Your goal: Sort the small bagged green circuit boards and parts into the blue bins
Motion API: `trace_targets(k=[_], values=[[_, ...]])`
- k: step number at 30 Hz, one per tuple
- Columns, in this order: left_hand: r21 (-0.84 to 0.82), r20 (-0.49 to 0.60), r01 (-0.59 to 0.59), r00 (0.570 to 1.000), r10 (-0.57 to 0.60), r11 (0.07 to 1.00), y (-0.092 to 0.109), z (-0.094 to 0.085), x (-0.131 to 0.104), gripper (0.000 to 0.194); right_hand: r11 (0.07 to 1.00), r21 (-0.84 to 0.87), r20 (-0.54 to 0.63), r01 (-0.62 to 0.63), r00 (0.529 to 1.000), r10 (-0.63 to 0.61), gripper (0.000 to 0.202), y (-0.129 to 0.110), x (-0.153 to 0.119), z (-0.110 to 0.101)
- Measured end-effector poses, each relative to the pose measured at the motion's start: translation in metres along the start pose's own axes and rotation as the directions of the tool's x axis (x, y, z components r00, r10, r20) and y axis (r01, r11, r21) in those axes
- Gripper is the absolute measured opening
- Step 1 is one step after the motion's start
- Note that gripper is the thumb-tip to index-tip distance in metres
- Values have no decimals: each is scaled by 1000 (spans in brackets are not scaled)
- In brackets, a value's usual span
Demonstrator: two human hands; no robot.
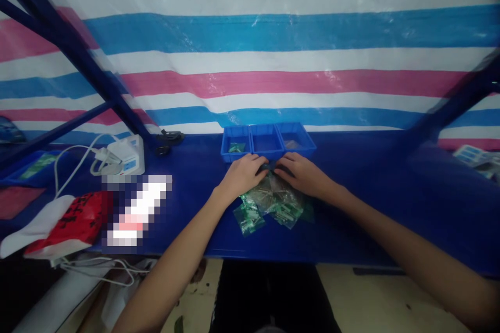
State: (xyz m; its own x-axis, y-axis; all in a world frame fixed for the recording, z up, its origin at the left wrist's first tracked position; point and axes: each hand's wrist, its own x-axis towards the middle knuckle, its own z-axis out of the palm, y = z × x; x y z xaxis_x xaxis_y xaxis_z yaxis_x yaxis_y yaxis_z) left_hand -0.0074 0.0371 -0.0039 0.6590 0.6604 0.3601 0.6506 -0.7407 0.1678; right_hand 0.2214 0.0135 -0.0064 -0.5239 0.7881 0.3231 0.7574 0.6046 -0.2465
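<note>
A heap of small clear plastic bags [273,195], several with green printing, lies on the blue table in front of me. My left hand [245,173] curls over the far left edge of the heap. Opposite it, my right hand [302,174] bends its fingers around the far right edge. Both hands are closed on the bags, with the fingertips partly hidden. Just beyond my fingers stand three joined blue bins [266,138]. The left bin holds a green-printed bag [236,148], and a pale clear bag [291,144] lies in the right one.
To the left are a white power strip [132,155] with cables, a red and white cap [74,221], a blurred-out bright object [142,210] and a blue tray [35,169]. Blue frame posts [97,80] and striped sheeting [265,31] bound the table [375,192].
</note>
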Motion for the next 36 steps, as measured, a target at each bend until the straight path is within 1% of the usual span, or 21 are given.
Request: trace_targets(k=[6,10,13,16,22,27,30,34,36], values=[[-114,-50,-22,999,16,993,2,0,2,24,1000,3,-20,14,1000,-14,24,-1,0,2],[-197,-140,-48,990,20,979,2,-4,3,24,999,-18,-43,31,999,-32,24,-1,1,4],[-221,-236,-78,972,24,972,4,-6,4,24,999,-3,-78,47,996,-47,23,-1,2,5],[-227,-301,-90,954,18,970,6,-8,4,25,998,27,-136,60,989,-56,24,-1,2,6],[-246,-379,-88,926,-12,965,8,-10,2,27,989,109,-241,97,968,-68,41,-1,2,6],[-287,-479,-104,876,-49,952,10,-7,3,22,994,28,-313,108,945,-94,38,-3,0,8],[-312,-498,-123,866,-52,942,13,-6,3,20,995,-30,-329,99,939,-103,33,-6,-1,8],[-350,-490,-95,866,-96,932,15,-7,4,19,994,-70,-362,83,927,-103,28,-10,-2,6],[-396,-475,-93,872,-117,913,15,-7,5,18,994,-68,-371,91,922,-110,26,-11,-3,5]])
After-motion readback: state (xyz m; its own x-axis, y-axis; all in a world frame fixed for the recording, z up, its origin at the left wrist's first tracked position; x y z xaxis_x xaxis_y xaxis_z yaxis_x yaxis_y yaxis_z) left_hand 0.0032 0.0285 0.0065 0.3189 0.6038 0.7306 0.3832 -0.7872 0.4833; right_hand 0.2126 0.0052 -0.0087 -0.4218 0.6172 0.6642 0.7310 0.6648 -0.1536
